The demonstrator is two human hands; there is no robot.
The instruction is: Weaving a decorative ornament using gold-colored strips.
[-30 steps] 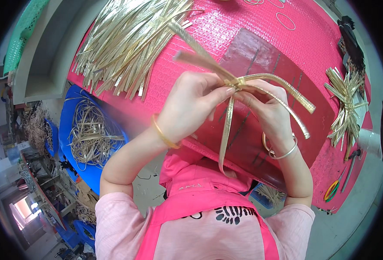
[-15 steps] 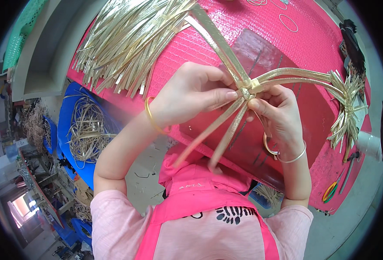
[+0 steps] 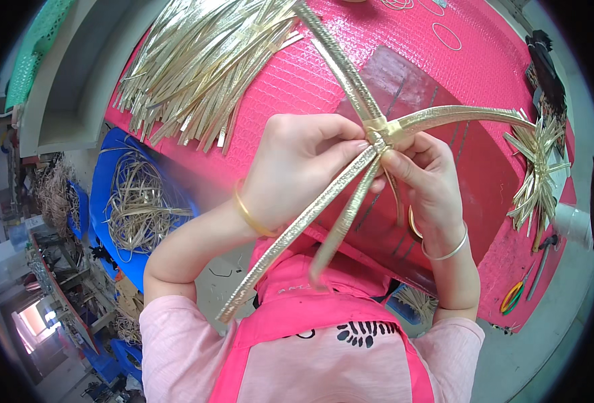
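Note:
Several flat gold strips (image 3: 337,191) meet in a small woven knot (image 3: 379,138) held up in front of me. My left hand (image 3: 308,161) pinches the knot's left side between thumb and fingertips. On its right side, my right hand (image 3: 426,171) grips it with the thumb in front and the fingers curled behind. Some strips run up and away, others reach right, and two hang down toward my apron (image 3: 297,282). The lower tip of one hanging strip is blurred. A gold bangle is on my left wrist, a silvery one on my right.
A large pile of gold strips (image 3: 196,74) lies at the far left of the pink table (image 3: 297,80). Under my hands is a dark red mat (image 3: 475,181). At right lie a strip bundle (image 3: 537,168) and scissors (image 3: 512,299). A blue bin (image 3: 102,181) holds tangled strips.
The two hanging strips have shifted, and one now reaches farther down to the left. The strips on the right have come together. Both hands keep their pinch on the knot.

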